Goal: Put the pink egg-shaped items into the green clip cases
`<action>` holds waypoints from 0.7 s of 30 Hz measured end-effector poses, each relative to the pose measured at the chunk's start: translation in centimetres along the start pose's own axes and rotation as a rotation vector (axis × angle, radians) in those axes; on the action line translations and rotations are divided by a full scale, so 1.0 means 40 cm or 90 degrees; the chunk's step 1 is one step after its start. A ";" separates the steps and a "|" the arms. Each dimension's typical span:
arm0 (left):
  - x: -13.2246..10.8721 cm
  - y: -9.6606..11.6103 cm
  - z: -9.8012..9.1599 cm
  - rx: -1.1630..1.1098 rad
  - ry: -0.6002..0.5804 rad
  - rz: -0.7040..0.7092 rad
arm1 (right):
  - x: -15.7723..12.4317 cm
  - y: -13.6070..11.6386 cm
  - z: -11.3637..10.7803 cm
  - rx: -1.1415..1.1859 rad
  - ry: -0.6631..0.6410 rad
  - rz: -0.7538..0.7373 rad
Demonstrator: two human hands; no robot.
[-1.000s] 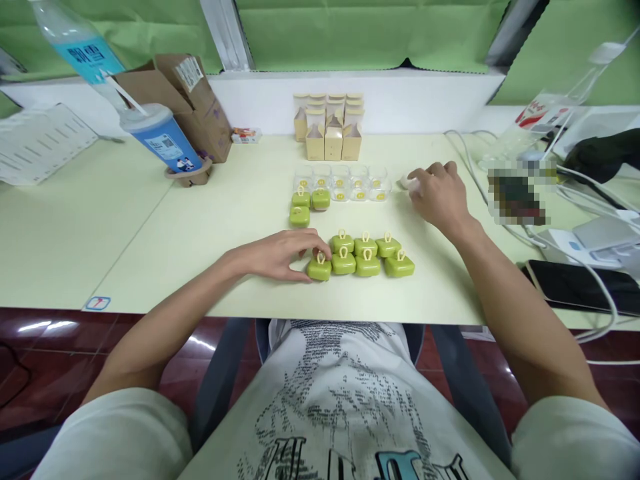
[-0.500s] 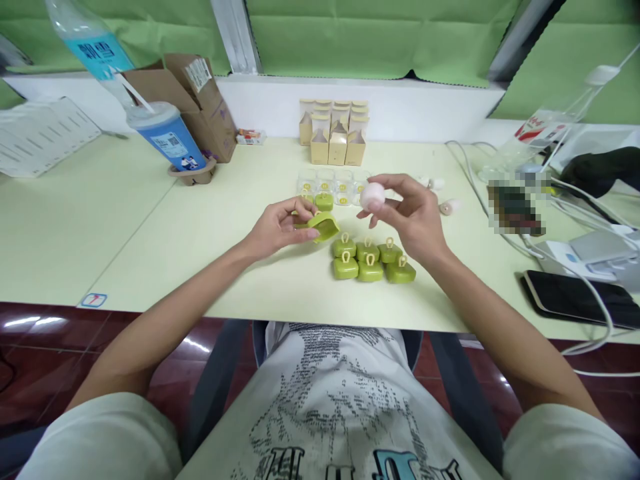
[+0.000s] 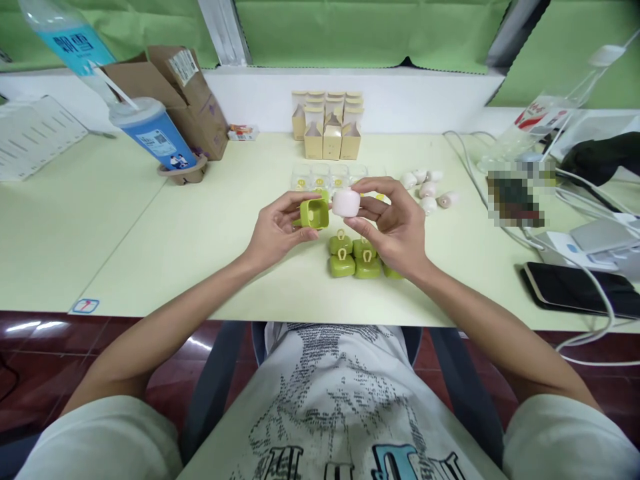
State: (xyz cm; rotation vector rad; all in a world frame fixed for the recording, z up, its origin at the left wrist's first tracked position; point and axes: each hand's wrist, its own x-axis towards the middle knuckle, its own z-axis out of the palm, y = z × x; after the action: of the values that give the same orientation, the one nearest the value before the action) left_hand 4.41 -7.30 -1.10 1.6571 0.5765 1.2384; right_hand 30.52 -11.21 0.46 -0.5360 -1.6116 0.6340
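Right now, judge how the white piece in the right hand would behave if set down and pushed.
The white piece looks stiff: no dent shows where the right hand pinches it. It is probably light, being small and held in a pinch alone. Its smooth, rounded sides suggest it could slip or roll.

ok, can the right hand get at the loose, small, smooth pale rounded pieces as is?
Probably not to pick one up yet: the right hand is pinching a smooth pale-pink rounded block. The path looks free, though; only bare tabletop separates it from the pale rounded pieces.
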 end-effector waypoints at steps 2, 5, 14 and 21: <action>-0.002 -0.006 -0.001 0.035 0.016 0.029 | 0.001 0.000 -0.001 -0.034 -0.020 -0.024; -0.005 -0.006 0.002 0.055 0.024 0.057 | 0.005 0.002 -0.003 -0.089 -0.068 -0.059; -0.012 0.006 0.011 0.077 -0.006 0.073 | 0.014 0.017 -0.026 -0.227 -0.110 -0.148; -0.011 -0.003 0.013 0.077 -0.008 0.063 | -0.004 0.033 -0.015 -0.267 -0.114 -0.122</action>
State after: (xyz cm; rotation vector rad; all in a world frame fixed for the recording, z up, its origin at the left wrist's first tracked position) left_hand 4.73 -7.82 -1.42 1.8120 0.5763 1.2849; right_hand 31.12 -10.29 -0.50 -0.6331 -1.9531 0.2012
